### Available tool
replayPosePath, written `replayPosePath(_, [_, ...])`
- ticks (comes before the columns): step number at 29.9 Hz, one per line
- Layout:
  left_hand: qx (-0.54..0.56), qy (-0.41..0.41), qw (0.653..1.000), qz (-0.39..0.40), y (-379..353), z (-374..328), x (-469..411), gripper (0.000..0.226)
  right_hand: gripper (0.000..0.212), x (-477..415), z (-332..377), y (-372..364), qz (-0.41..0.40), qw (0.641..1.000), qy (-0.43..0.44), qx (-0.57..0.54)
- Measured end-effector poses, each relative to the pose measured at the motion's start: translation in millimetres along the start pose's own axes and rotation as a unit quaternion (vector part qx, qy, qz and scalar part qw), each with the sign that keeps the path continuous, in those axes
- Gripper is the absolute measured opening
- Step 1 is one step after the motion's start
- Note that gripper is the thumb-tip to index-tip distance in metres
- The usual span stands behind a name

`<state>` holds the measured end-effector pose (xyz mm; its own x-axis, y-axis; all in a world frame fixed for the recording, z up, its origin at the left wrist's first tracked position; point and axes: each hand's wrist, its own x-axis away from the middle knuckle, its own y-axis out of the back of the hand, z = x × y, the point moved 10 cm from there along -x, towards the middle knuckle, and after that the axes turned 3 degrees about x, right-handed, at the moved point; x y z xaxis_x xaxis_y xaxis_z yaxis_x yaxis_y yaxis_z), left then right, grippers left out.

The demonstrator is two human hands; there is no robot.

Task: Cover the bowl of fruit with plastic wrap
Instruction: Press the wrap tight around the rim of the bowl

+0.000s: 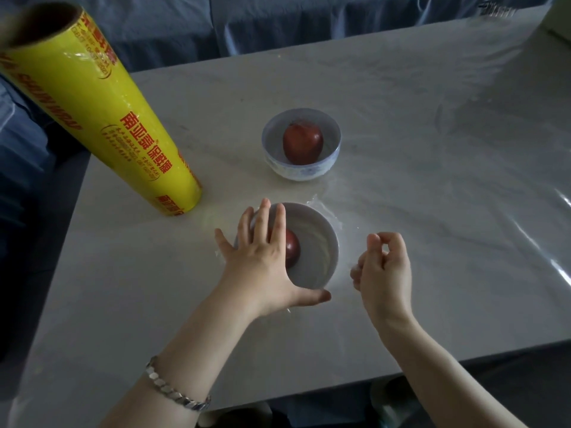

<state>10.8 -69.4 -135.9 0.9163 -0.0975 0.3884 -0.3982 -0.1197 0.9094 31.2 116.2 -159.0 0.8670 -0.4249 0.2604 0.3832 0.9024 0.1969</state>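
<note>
A white bowl (318,248) with a red fruit (293,250) in it stands near the table's front, and clear plastic wrap (324,211) lies over it, with loose edges showing on the table around it. My left hand (262,261) lies flat with spread fingers on the wrap over the bowl's left half, thumb along its near rim. My right hand (383,267) hovers just right of the bowl with curled fingers, thumb and forefinger meeting; I cannot make out any film between them.
A second bowl (301,171), white with a blue pattern, holds a red apple (302,143) farther back. A tall yellow roll of plastic wrap (102,118) stands upright at the left. The marble table (432,180) ends near my forearms; blue fabric lies beyond it.
</note>
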Motion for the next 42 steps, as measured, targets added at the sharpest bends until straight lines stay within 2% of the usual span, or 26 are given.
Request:
replayPosePath(4, [0.009, 0.003, 1.000, -0.006, 1, -1, 0, 0.138, 0.020, -13, -18, -7, -0.006, 0.998, -0.034, 0.057])
replayPosePath(7, [0.038, -0.008, 0.999, -0.016, 4, -2, 1, 0.138, 0.017, -18, -13, -17, 0.022, 0.988, -0.005, 0.152])
replayPosePath(9, [0.117, -0.017, 0.992, -0.032, 9, 1, 0, 0.134, 0.021, -19, -9, -21, 0.067, 0.958, 0.016, 0.279])
replayPosePath(11, [0.244, -0.001, 0.967, -0.073, 21, 14, -3, 0.120, 0.022, -22, 0, -13, 0.072, 0.924, 0.040, 0.373])
replayPosePath(12, [0.304, 0.021, 0.948, -0.094, 23, 25, -7, 0.107, 0.023, -23, 5, -7, 0.069, 0.923, 0.051, 0.375])
replayPosePath(14, [0.365, 0.069, 0.922, -0.113, 22, 45, -16, 0.074, 0.032, -20, 8, -9, 0.109, 0.950, 0.041, 0.289])
replayPosePath(16, [0.387, 0.090, 0.910, -0.120, 22, 54, -23, 0.046, 0.042, -9, 0, -29, 0.203, 0.967, -0.037, 0.150])
replayPosePath(17, [0.402, 0.092, 0.902, -0.124, 23, 54, -24, 0.041, 0.041, -2, -2, -39, 0.236, 0.964, -0.069, 0.103])
replayPosePath(20, [0.425, 0.108, 0.889, -0.132, 24, 54, -18, 0.050, 0.036, 3, 5, -48, 0.249, 0.964, -0.053, 0.071])
replayPosePath(24, [0.483, 0.127, 0.860, -0.101, 12, 59, -9, 0.058, 0.025, 4, 18, -42, 0.244, 0.962, 0.053, 0.110])
replayPosePath(26, [0.504, 0.120, 0.852, -0.079, 5, 54, -1, 0.052, 0.016, 8, 27, -36, 0.237, 0.956, 0.104, 0.139])
replayPosePath(29, [0.519, 0.066, 0.849, -0.077, 3, 36, 12, 0.035, 0.018, 22, 33, -28, 0.257, 0.940, 0.149, 0.167])
replayPosePath(32, [0.523, 0.036, 0.844, -0.114, 8, 30, 21, 0.036, 0.017, 31, 38, -24, 0.272, 0.935, 0.157, 0.166])
replayPosePath(36, [0.548, 0.022, 0.824, -0.140, 11, 29, 27, 0.020, 0.011, 34, 44, -23, 0.309, 0.937, 0.114, 0.117])
replayPosePath(40, [0.546, 0.015, 0.819, -0.179, 13, 25, 33, 0.020, 0.045, 34, 57, -37, 0.348, 0.921, 0.113, 0.136])
replayPosePath(42, [0.533, 0.007, 0.824, -0.192, 17, 22, 36, 0.026, 0.033, 32, 65, -46, 0.342, 0.918, 0.127, 0.158])
